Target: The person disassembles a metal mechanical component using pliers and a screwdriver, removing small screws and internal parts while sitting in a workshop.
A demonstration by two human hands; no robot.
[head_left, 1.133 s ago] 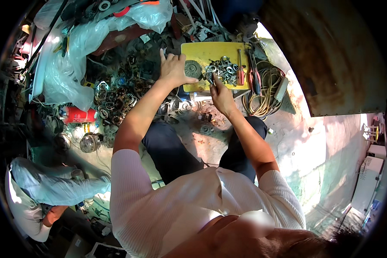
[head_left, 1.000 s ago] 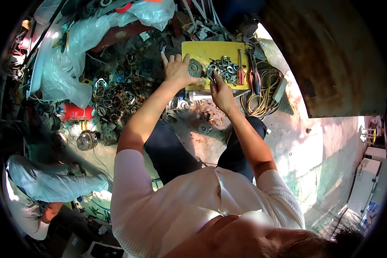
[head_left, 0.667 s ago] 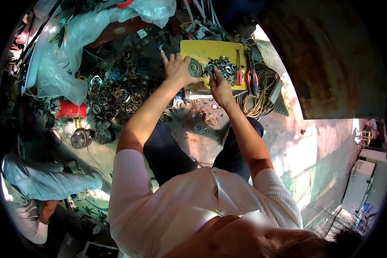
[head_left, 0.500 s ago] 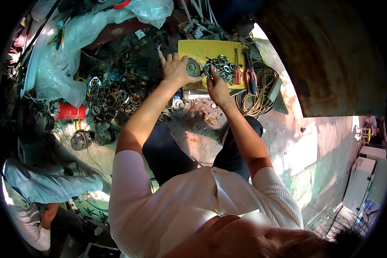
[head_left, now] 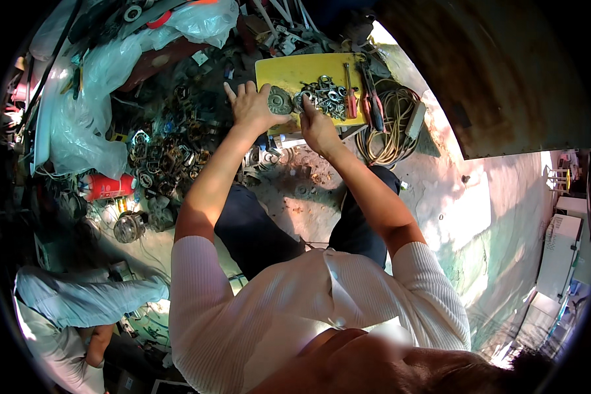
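A yellow board (head_left: 276, 69) lies in front of me. My left hand (head_left: 251, 110) is at its left side, gripping a round grey metal part (head_left: 280, 100) at the edge, with the thumb along the near side and the other fingers spread. Just right of that part, my right hand (head_left: 320, 132) is closed on a small metal ring (head_left: 301, 100), its index finger over it; the fingers partly hide the ring. Beyond it lies a pile of loose metal rings (head_left: 328, 97). A screwdriver (head_left: 350, 98) with a red handle rests to the right of the pile.
Pliers (head_left: 374, 108) lie at the board's right edge, beside coiled cable (head_left: 391, 138). Greasy metal parts (head_left: 171, 151) heap up at left, near plastic sheeting (head_left: 102, 115) and a red container (head_left: 108, 186). Another person (head_left: 88, 295) is at lower left. A rusty panel (head_left: 505, 85) stands at right.
The view has shifted slightly, moving the board and hands up and left in the picture. My right hand has turned a little, its index finger now over the ring. The left hand keeps its hold.
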